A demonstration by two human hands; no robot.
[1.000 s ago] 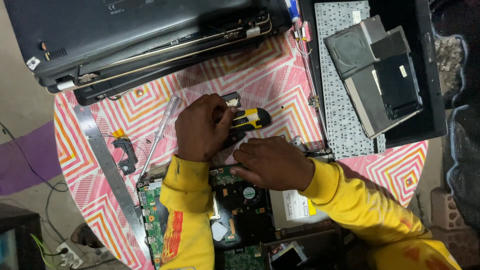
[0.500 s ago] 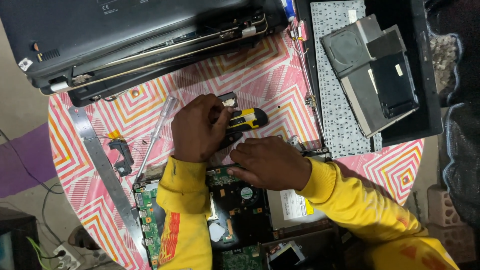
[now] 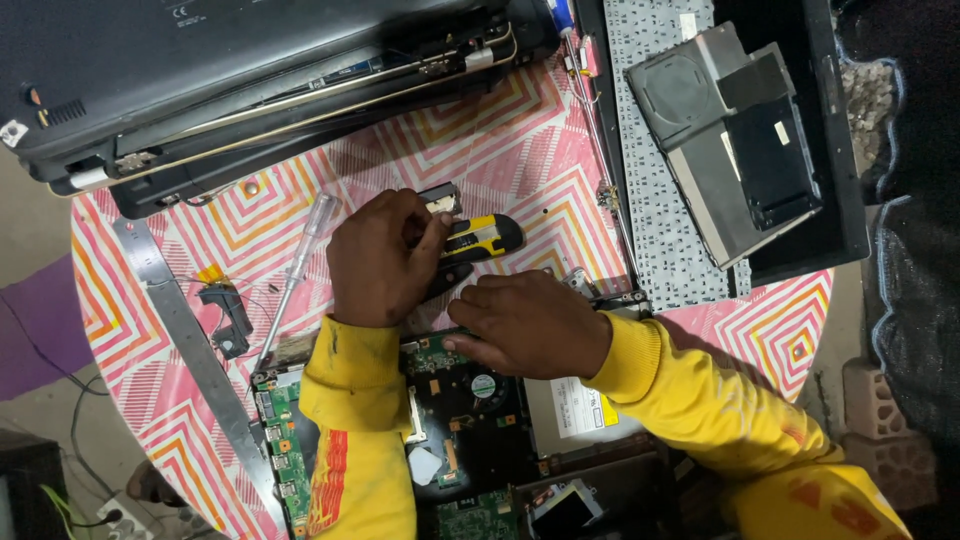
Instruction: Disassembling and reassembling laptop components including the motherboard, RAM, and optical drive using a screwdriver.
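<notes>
Screwdriver [image 3: 480, 240] (yellow, black), left hand [image 3: 378, 262] gripping

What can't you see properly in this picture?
Head view:
- Most of the yellow-and-black handled tool: the left hand covers it.
- What the right hand touches: its fingers hide it.
- The green circuit board: yellow sleeves and the bottom edge cut it off.
- The dark laptop casing: cut by the top edge.

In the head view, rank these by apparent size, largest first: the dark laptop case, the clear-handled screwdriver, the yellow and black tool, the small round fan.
1. dark laptop case
2. clear-handled screwdriver
3. yellow and black tool, partly hidden by the left hand
4. small round fan
</notes>
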